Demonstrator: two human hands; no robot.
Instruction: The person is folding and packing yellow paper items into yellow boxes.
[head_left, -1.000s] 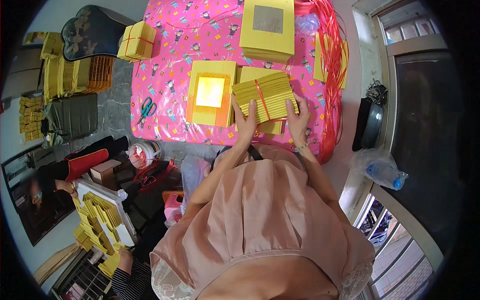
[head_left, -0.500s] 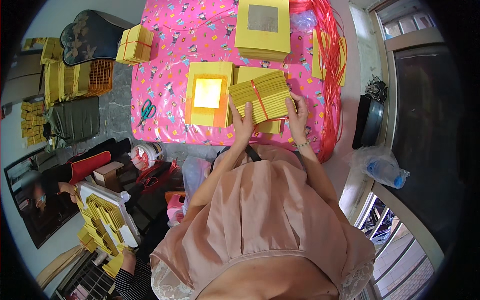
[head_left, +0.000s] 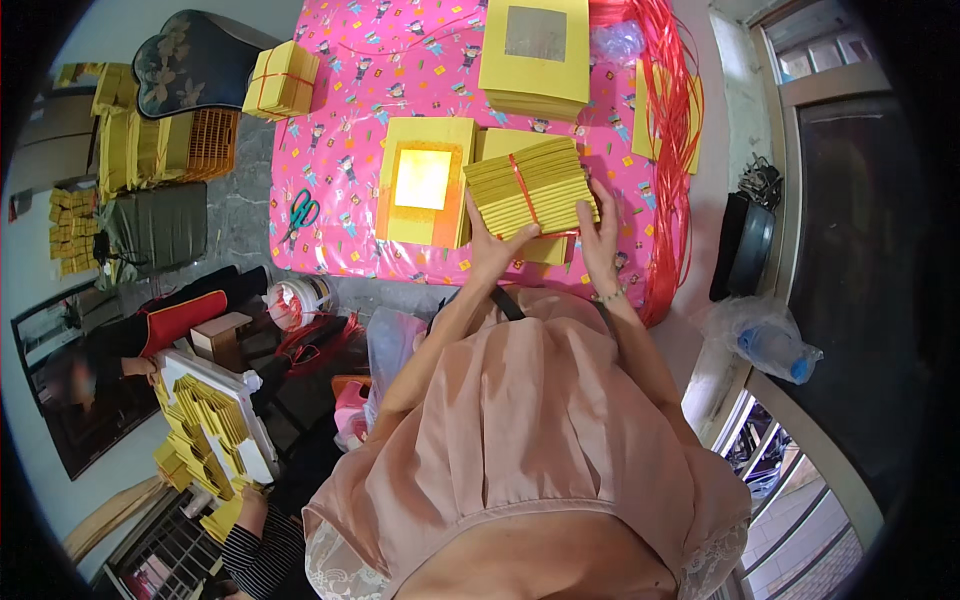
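A bundle of folded yellow paper pieces (head_left: 500, 192), tied round with a red strip, is tilted between my two hands over the near side of the pink table. My left hand (head_left: 492, 252) grips its lower left side, the thumb along the near edge. At the right end, my right hand (head_left: 601, 245) is closed on the bundle, thumb in front. Left of it lies a stack of yellow sheets (head_left: 393, 222) topped by a shiny gold square with an orange border. Another yellow stack (head_left: 497, 143) is partly hidden behind the bundle.
On the pink-covered table (head_left: 345, 100) are scissors (head_left: 304, 212), a tied yellow bundle (head_left: 281, 82), a tall yellow stack (head_left: 535, 85) and red plastic strips (head_left: 665, 230). At lower left, a co-worker's hand (head_left: 254, 508) touches yellow pieces beside a white tray (head_left: 262, 440).
My left thumb has slid down and right to the bundle's near edge. My right fingers have shifted slightly at its end. The whole view has moved a little.
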